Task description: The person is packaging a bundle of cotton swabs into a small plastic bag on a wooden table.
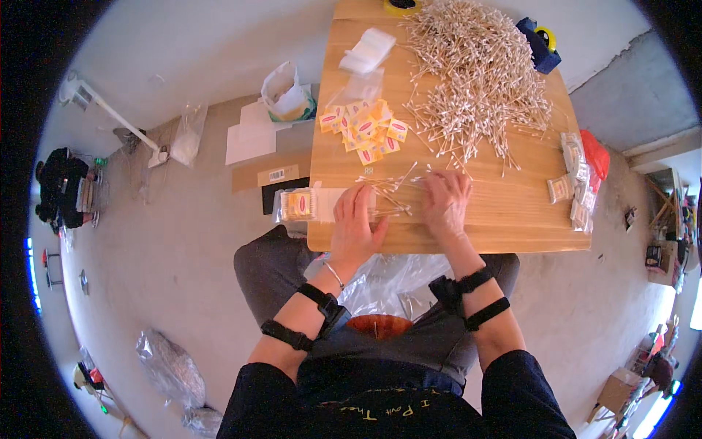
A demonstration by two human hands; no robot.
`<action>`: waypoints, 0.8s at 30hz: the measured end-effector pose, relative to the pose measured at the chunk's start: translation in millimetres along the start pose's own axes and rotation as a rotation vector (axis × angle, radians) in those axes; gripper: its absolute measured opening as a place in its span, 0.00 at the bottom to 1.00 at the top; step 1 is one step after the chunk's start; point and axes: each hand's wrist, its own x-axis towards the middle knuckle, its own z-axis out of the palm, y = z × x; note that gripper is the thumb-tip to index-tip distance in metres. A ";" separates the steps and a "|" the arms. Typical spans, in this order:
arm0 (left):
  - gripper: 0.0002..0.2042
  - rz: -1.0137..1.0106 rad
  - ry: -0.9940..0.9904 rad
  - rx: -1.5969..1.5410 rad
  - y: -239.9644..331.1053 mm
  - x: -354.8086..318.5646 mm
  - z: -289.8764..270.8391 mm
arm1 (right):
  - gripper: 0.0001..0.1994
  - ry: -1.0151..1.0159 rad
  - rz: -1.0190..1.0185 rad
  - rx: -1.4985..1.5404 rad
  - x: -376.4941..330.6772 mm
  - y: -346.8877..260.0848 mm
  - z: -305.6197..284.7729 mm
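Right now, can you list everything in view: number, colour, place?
Table: one, brown, centre
Swab pile: one, white and tan, table's far right
Loose swabs: several, white and tan, table's near side
Label cards: uncounted, yellow and white, table's left
Swab packet: one, yellow label, table's left edge
Other packets: several, whitish, table's right edge
Red plastic: one, red, table's right edge
Tape dispenser: one, dark blue, far right corner
Bag: one, white, left of table
Clear plastic: several, transparent, table, lap, floor
Room clutter: too small to tell
Left hand: one, bare, table's near side
Right hand: one, bare, beside it
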 end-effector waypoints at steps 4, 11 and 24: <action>0.38 -0.044 0.049 -0.123 -5.0 -1.7 5.6 | 0.06 -0.170 -0.113 0.064 -9.8 -29.6 -0.7; 0.38 -0.085 0.081 -0.222 -4.2 -0.8 3.1 | 0.07 -0.264 -0.145 0.117 -7.3 -26.7 7.4; 0.35 -0.079 0.033 -0.019 -2.7 2.0 0.2 | 0.11 -0.222 -0.174 0.033 14.9 -32.0 27.1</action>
